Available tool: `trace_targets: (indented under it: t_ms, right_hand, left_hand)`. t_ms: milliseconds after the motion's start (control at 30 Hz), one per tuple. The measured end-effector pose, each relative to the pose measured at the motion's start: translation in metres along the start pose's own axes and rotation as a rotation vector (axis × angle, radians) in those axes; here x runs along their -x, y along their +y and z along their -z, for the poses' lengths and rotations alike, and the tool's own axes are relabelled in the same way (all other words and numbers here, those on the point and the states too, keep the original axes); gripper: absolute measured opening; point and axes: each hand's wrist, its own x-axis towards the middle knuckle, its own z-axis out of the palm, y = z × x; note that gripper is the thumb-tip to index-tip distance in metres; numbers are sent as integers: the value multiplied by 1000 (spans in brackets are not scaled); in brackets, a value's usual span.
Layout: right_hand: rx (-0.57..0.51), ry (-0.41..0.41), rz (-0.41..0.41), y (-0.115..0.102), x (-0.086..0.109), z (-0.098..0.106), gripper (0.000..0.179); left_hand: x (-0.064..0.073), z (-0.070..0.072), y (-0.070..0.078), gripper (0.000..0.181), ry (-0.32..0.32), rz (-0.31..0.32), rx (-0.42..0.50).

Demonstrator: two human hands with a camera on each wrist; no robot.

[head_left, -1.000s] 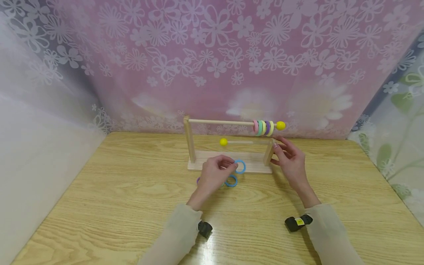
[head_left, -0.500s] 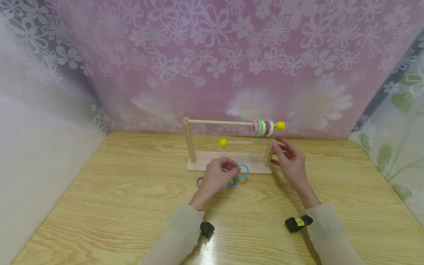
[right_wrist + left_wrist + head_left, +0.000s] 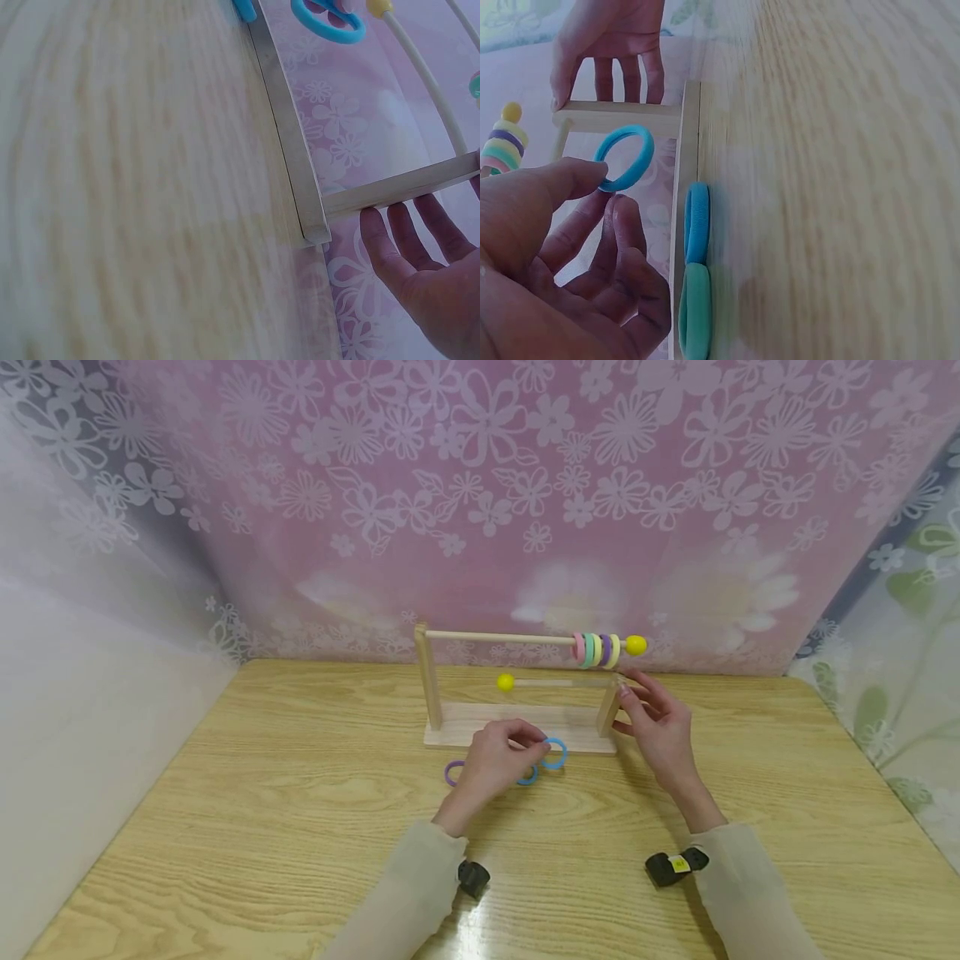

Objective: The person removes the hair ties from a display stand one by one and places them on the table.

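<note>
My left hand (image 3: pixel 498 760) pinches a light blue hair tie (image 3: pixel 641 169) between thumb and index finger, holding it up in front of the wooden stand (image 3: pixel 465 718). The stand has a long upper rod and a shorter lower rod (image 3: pixel 551 683) tipped with a yellow ball (image 3: pixel 506 682). At the stand's right post, my right hand (image 3: pixel 663 735) holds on, thumb near the top and fingertips against the outer side. Several pastel hair ties (image 3: pixel 588 649) hang near the right end of the upper rod; the lower rod is bare.
On the table before the stand lie another blue hair tie (image 3: pixel 697 221), a green one (image 3: pixel 696 311) and a purple one (image 3: pixel 450 774), partly hidden by the left hand in the head view. A flowered pink curtain (image 3: pixel 480 527) hangs behind the table (image 3: pixel 300 827).
The left hand has shifted slightly right and toward the body with its blue hair tie, uncovering more of the purple one. The right hand and stand have stayed put.
</note>
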Motion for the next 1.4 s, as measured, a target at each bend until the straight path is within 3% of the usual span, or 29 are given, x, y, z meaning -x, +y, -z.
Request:
trace_targets:
  t_ms: [533,1400]
  right_hand:
    - [-21,0,9,-2,0,0,40]
    - [10,4,-7,-2,0,-1,42]
  left_hand:
    - [-3,-5,0,11,3,64,-171]
    - [-3,-6,1,8,-39,73,-208]
